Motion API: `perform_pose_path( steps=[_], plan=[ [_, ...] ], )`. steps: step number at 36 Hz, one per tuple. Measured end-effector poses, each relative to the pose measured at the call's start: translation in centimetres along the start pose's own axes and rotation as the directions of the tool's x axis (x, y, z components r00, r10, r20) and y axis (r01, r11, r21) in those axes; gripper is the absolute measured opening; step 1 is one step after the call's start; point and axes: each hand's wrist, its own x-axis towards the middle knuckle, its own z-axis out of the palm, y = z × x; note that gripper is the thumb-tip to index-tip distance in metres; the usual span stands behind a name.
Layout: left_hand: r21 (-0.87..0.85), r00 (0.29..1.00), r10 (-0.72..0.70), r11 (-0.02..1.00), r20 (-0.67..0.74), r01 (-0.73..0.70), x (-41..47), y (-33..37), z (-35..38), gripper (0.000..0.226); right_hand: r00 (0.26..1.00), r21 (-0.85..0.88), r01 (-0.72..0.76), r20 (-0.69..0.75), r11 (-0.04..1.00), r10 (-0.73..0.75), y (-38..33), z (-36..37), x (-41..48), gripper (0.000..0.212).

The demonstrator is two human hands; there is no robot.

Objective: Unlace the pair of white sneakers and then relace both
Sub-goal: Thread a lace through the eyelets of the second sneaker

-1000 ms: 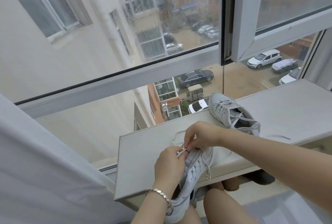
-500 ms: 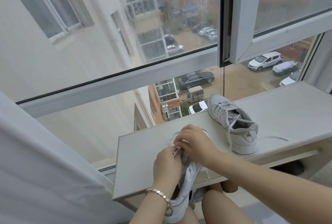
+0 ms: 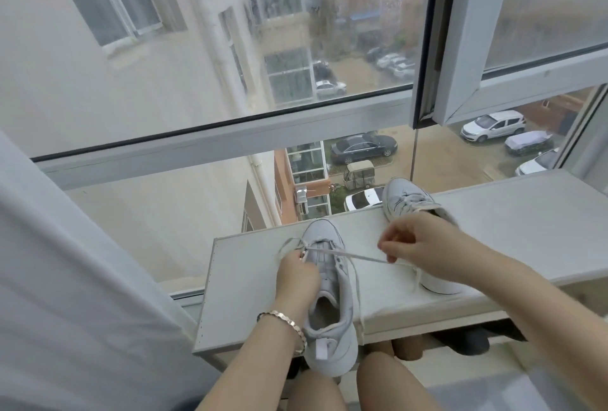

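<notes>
L hand [image 3: 297,274], lower centre of frame, has fingers curled tight w/ tips bunched on the left eyelet row of the near sneaker [image 3: 330,298], gripping the upper there; can't tell if it also nips the lace. R hand [image 3: 419,246], centre right, is closed narrow, thumb and fingertips pinching the lace [image 3: 360,257], which runs taut and nearly level from the top eyelets across to that pinch. A slack loop of the same flat woven lace lies just left of the toe, and another loose length trails down the shoe's right side to the board's front edge. Near sneaker is white, smooth leather-like panels, padded collar, pull tab at heel; it sits on the board [image 3: 513,216] w/ toe toward the top of frame, heel overhanging the front edge above bare knees [image 3: 394,384]. Far sneaker [image 3: 403,201], centre right, partly behind the R hand, is laced, w/ greyish-white upper and rounded white sole at heel. Board is flat, matte, pale, w/ small holes along its left edge. Metal link bracelet [image 3: 289,320] on L wrist. White curtain [image 3: 65,279] fills lower left; white window frame [image 3: 230,134] crosses mid frame, wet glass above, parked cars [image 3: 362,147] far below.
</notes>
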Motion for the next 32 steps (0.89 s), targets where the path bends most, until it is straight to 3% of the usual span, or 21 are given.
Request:
perform_pose_path(
  steps=[2, 6, 9, 11, 13, 15, 18, 20, 23, 27, 30, 32],
  plan=[
    [-0.001, 1.000, 0.010, 1.000, 0.000, -0.010, -0.1, 0.0, 0.1, 0.026, 1.000, -0.159, -0.031, -0.003, 0.987, 0.031, 0.5, 1.3, 1.1, 0.010],
    [-0.020, 0.999, 0.009, 1.000, 0.037, -0.008, -0.1, 0.1, 0.0, 0.034, 0.984, -0.205, 0.093, -0.128, 0.974, -0.121, -0.3, 4.4, 3.5, 0.028],
    [-0.043, 0.997, 0.002, 0.999, 0.077, 0.002, -0.3, 0.3, -0.2, 0.038, 0.996, -0.325, 0.090, 0.011, 0.941, -0.091, -1.7, 6.7, 5.9, 0.037],
    [-0.068, 0.995, 0.002, 0.998, 0.098, 0.005, -0.6, 0.3, -0.2, 0.032, 0.994, -0.437, 0.081, 0.097, 0.896, -0.043, -2.3, 8.0, 7.1, 0.037],
    [-0.094, 0.996, 0.008, 0.996, 0.094, 0.001, -0.5, 0.2, -0.1, 0.022, 0.990, -0.457, 0.128, 0.106, 0.880, -0.089, -2.4, 8.7, 7.7, 0.033],
    [-0.123, 0.997, 0.020, 0.992, 0.076, -0.010, -0.4, 0.1, -0.2, 0.023, 0.978, -0.369, 0.207, 0.056, 0.906, -0.201, -2.3, 8.8, 7.6, 0.028],
    [-0.142, 0.999, 0.022, 0.990, 0.047, -0.015, -0.2, -0.1, -0.2, 0.028, 0.947, 0.046, 0.310, -0.102, 0.950, -0.304, -2.6, 7.5, 6.0, 0.021],
    [-0.170, 0.999, 0.013, 0.985, 0.045, -0.005, -0.2, -0.1, 0.0, 0.028, 0.939, 0.324, 0.339, -0.174, 0.883, -0.296, -3.0, 6.1, 4.4, 0.021],
    [-0.174, 1.000, -0.005, 0.985, 0.025, 0.009, -0.1, -0.3, 0.2, 0.026, 0.915, 0.623, 0.393, -0.191, 0.677, -0.355, -3.2, 3.9, 2.2, 0.028],
    [-0.167, 1.000, 0.012, 0.986, 0.013, -0.009, 0.1, -0.3, 0.2, 0.025, 0.904, 0.776, 0.396, -0.235, 0.491, -0.358, -2.8, 1.5, 0.3, 0.034],
    [-0.143, 1.000, 0.015, 0.990, -0.007, -0.016, 0.0, -0.2, 0.2, 0.036, 0.917, 0.797, 0.387, -0.281, 0.463, -0.283, -2.1, 0.3, -0.5, 0.039],
    [-0.153, 1.000, 0.009, 0.988, -0.005, -0.009, -0.1, -0.2, 0.2, 0.037, 0.944, 0.819, 0.330, -0.291, 0.470, -0.156, -1.3, 0.0, -0.4, 0.042]
  ],
)
